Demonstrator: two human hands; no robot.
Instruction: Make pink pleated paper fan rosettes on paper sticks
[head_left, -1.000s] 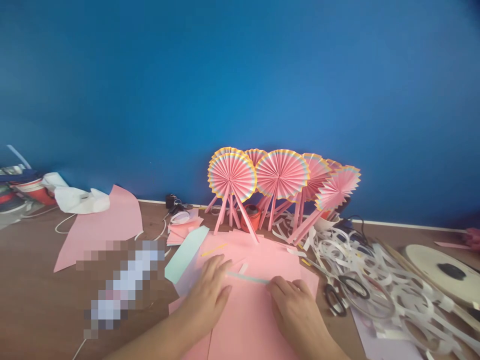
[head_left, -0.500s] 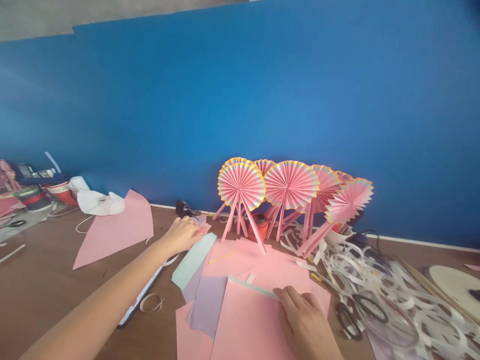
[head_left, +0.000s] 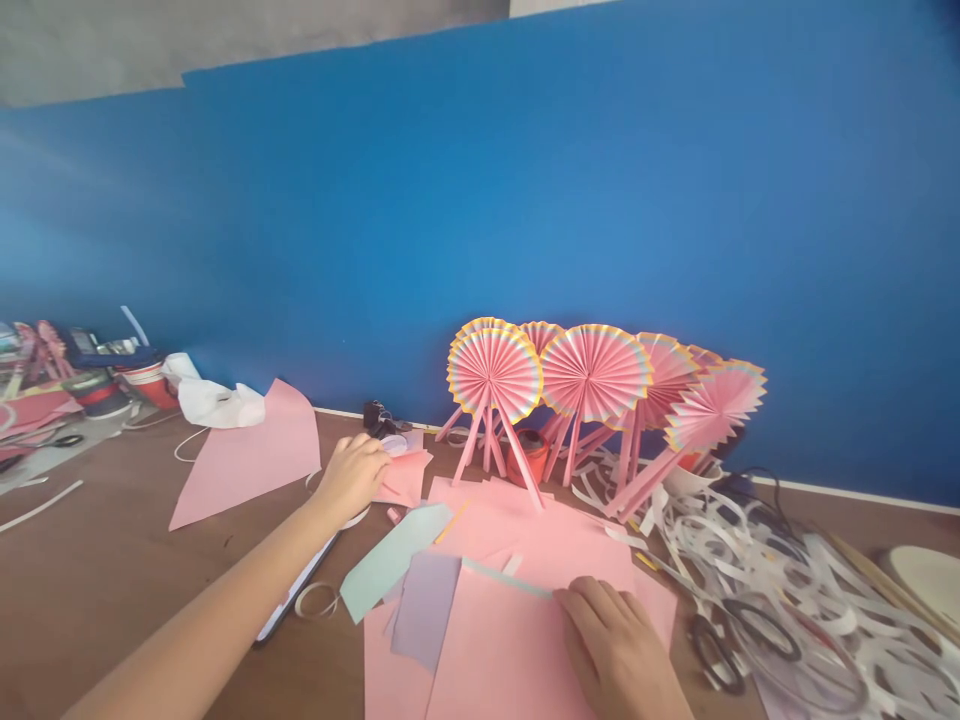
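Observation:
My left hand (head_left: 352,482) reaches over the table at the left end of a small pink paper piece (head_left: 405,478); its fingers are bent together and what they grip is hidden. A mint green paper (head_left: 396,560) lies just below it. My right hand (head_left: 616,645) has curled fingers at the right end of a narrow mint strip (head_left: 506,577) along the top edge of a large pink sheet (head_left: 499,650). A lilac paper piece (head_left: 426,605) rests left of that sheet. Pink pleated paper fans (head_left: 495,373) on rolled legs stand behind.
Black scissors (head_left: 716,650) and a heap of white paper strips (head_left: 832,590) lie on the right. A phone (head_left: 296,590) is partly under my left forearm. Further left are a pink sheet (head_left: 255,455) and a white mask (head_left: 221,402). A blue wall (head_left: 375,220) rises behind.
My left hand has drawn back slightly to the left, and the small pink paper shows more. The mint green paper has shifted and turned. The view has swung slightly left.

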